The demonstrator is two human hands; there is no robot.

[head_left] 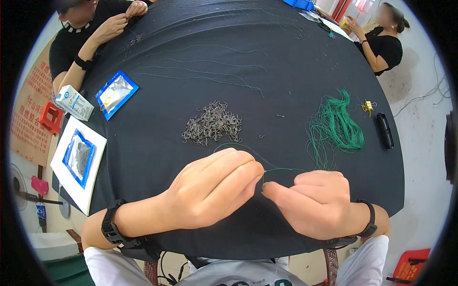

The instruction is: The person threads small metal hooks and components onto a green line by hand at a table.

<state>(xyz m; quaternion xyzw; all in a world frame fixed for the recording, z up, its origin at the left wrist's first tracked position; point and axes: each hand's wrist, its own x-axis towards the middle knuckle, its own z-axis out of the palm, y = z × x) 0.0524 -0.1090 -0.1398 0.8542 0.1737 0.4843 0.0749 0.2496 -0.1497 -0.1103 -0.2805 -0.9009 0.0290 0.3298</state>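
My left hand (217,188) is closed in a pinch, its fingertips on a thin green line (274,168) over the near part of the table. A loop of this line arcs out beyond my knuckles. Just to the right, my right hand (312,204) is curled with thumb and forefinger together, and a short strand runs between the two pinches. Whether a hook sits inside the left fingers is hidden. Beyond my left hand lies a heap of small metal fish hooks (214,123). A bundle of green line (346,126) lies past my right hand.
A black-covered table (286,66) carries several loose strands (205,62). At left are blue packets (117,94), a small carton (75,102) and a white board (93,178). A black pen-like object (385,130) and gold clip (368,106) lie right. Two people work at the far edges.
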